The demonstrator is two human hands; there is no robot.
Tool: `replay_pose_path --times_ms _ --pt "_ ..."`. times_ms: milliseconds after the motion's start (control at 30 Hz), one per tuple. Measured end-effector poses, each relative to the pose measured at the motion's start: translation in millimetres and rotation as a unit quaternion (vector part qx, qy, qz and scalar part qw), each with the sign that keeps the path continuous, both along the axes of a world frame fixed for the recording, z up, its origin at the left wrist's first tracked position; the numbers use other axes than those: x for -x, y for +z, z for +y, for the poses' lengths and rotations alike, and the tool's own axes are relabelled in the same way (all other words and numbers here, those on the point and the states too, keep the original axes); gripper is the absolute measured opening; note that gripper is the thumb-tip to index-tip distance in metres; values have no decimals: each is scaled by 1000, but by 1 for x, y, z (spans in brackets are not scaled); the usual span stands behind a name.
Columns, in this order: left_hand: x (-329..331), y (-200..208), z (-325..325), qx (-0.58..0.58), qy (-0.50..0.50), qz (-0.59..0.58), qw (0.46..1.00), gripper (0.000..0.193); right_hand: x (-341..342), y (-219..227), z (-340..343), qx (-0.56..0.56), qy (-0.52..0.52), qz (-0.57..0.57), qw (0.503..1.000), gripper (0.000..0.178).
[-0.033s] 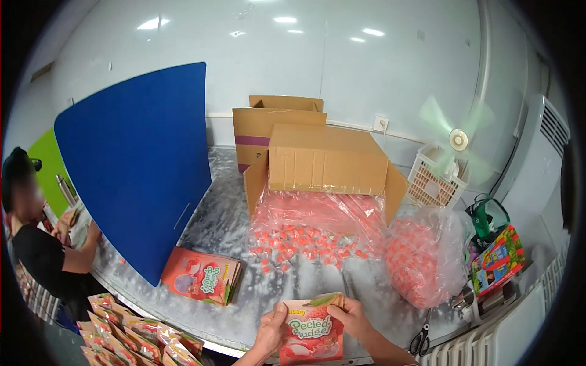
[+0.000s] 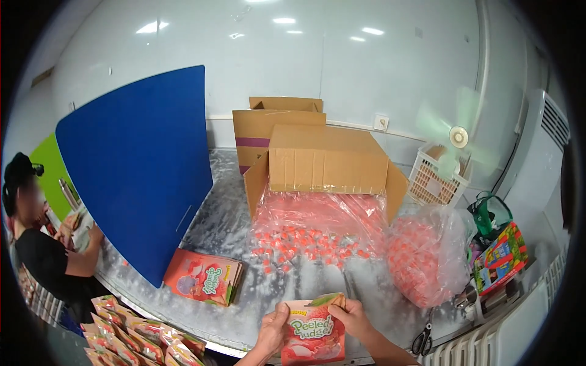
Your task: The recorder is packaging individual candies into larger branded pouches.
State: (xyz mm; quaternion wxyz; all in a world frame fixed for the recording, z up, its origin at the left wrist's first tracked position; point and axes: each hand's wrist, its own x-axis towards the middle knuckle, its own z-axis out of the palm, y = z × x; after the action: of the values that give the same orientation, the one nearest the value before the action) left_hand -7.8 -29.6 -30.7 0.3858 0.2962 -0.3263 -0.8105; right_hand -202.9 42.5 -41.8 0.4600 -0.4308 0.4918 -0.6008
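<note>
A pink printed candy pouch is held upright at the table's near edge, its front facing me. My left hand pinches its upper left side, thumb on the front. At the upper right corner, my right hand grips it the same way. Fingers behind the pouch are hidden. Beyond it, small wrapped pink candies spill from a clear liner in a tipped cardboard box. To the left lies a stack of similar flat pouches.
A blue divider stands at left, with a co-worker beyond. Several pouches crowd the lower left. At right are a clear bag of candies, black scissors, a white basket, a fan and a colourful bag.
</note>
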Motion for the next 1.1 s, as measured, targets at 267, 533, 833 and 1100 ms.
replay_pose_path --times_ms 267,533,833,1100 --pt "6 4 5 300 39 -196 933 31 9 16 -13 41 -46 17 998 19" --pt "22 60 8 397 92 -272 872 23 33 42 -38 119 18 -20 993 18" --pt "40 59 -10 300 44 -335 892 18 62 31 -48 112 164 -124 972 18" --pt "61 54 -4 330 94 -342 875 13 49 26 -47 141 71 -28 987 14"
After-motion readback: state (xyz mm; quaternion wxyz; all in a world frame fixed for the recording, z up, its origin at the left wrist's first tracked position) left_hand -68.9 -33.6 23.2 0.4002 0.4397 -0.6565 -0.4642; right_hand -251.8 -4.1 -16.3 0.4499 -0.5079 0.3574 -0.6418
